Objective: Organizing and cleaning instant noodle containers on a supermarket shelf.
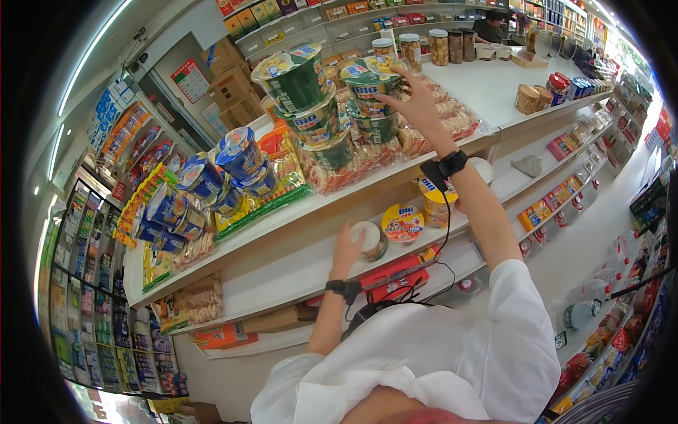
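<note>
My right hand (410,100) reaches over the counter, fingers spread at the right side of a green instant-noodle cup (365,85), the top of a short stack. Whether it bears the cup's weight I cannot tell. On its left rises a taller stack of green noodle cups (312,119). Down at the shelf under the countertop, my left hand (347,245) touches or nearly touches the left side of an upturned cup (372,243) with a pale round end; its grip is unclear. Beside that cup sit a red and yellow noodle cup (403,223) and a yellow-lidded one (438,192).
Blue noodle cups (238,151) stand stacked on bagged goods at the left. Clear bags of packaged food (445,116) lie beneath and behind the green cups. Glass jars (438,47) line the back counter, where a person (488,29) is seen. A black cable (449,228) hangs near my right forearm.
</note>
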`<state>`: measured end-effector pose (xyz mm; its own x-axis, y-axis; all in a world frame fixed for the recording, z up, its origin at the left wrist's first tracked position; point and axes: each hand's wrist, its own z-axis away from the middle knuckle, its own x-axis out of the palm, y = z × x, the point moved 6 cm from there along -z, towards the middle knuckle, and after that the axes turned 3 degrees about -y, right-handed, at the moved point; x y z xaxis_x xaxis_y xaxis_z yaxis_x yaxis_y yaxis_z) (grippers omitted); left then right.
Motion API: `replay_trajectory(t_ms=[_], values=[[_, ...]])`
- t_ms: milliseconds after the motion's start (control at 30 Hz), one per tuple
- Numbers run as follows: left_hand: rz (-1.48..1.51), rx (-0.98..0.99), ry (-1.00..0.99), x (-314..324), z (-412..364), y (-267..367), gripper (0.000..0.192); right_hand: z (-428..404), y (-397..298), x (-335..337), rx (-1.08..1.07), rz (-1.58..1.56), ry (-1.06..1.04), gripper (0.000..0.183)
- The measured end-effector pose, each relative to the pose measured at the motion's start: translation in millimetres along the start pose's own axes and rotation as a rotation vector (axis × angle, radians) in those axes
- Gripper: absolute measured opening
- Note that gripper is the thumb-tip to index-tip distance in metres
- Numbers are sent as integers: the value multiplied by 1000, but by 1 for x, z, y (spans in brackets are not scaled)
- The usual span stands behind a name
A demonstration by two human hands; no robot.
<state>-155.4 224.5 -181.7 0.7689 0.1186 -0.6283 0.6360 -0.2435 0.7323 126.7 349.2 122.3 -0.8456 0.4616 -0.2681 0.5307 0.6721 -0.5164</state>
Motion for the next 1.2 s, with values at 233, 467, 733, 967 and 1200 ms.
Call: replay_trajectory(t_ms=[233, 467, 733, 967, 1200], values=[[96, 159, 151, -96, 1, 113, 35, 50, -40, -54, 162, -321, 147, 66], [562, 291, -29, -111, 4, 172, 70, 134, -50, -74, 507, -895, -202, 73], [651, -28, -450, -70, 13, 132, 89, 232, -51, -24, 569, -826, -608, 93], [375, -67, -387, -45, 16, 43, 91, 293, -10, 46, 650, -513, -747, 103], [200, 115, -296, -24, 7, 6, 102, 318, 15, 82, 357, -177, -733, 107]])
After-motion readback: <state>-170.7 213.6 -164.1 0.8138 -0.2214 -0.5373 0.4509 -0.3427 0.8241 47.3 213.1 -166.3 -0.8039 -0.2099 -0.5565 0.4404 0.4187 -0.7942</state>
